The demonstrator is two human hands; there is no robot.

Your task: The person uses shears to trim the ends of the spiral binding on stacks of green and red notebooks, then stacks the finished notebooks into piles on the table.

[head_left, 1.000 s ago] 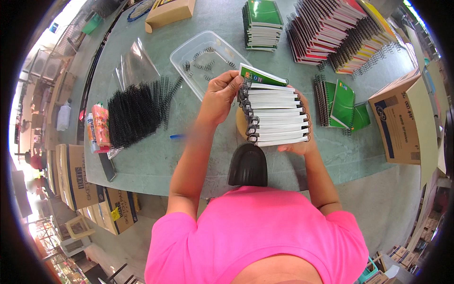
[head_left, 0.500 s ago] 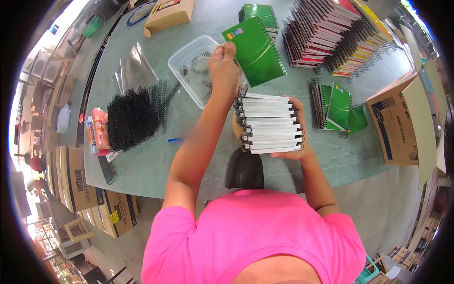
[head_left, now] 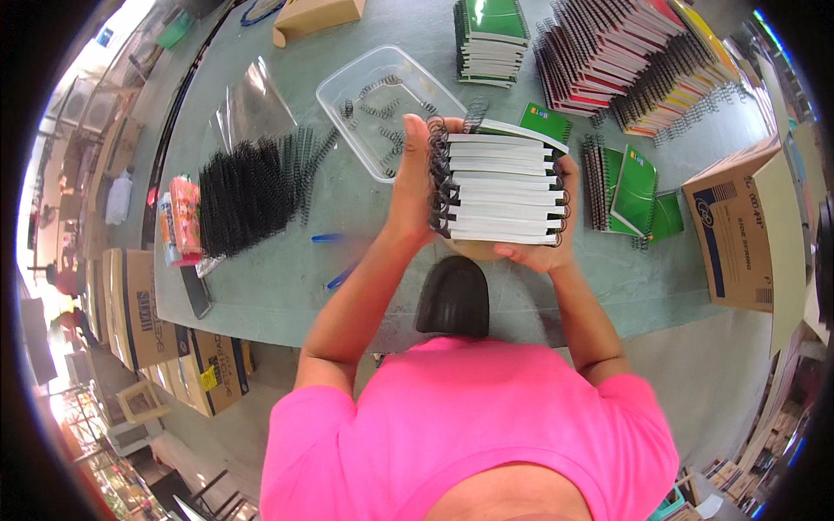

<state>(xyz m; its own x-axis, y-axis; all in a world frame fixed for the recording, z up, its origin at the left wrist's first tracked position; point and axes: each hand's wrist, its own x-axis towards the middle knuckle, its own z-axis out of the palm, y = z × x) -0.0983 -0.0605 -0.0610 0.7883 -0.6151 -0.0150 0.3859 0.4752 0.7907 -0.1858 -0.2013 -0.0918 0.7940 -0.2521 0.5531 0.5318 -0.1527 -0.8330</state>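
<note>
Between my two hands stands a stack of spiral-bound notebooks (head_left: 504,187), its white page edges facing me and black coils at both sides. My left hand (head_left: 411,195) presses along the stack's left side, thumb up against the coils. My right hand (head_left: 560,230) supports the right side, its thumb under the near lower edge. At the stack's far end, a notebook with a green cover (head_left: 546,123) lies partly behind the white pages. Beneath the stack, a dark rounded object (head_left: 453,295) sits at the table edge.
Beyond my left hand is a clear plastic tub (head_left: 343,143) with loose coils. Further left lie a pile of black coils (head_left: 248,195) and clear sheets (head_left: 259,100). Green notebooks (head_left: 491,43), red and yellow notebook stacks (head_left: 599,52) and a cardboard box (head_left: 730,230) stand right.
My left hand has moved from holding a green notebook beyond the stack to gripping the stack's left side. A green notebook now lies at the stack's far end. The view has shifted slightly.
</note>
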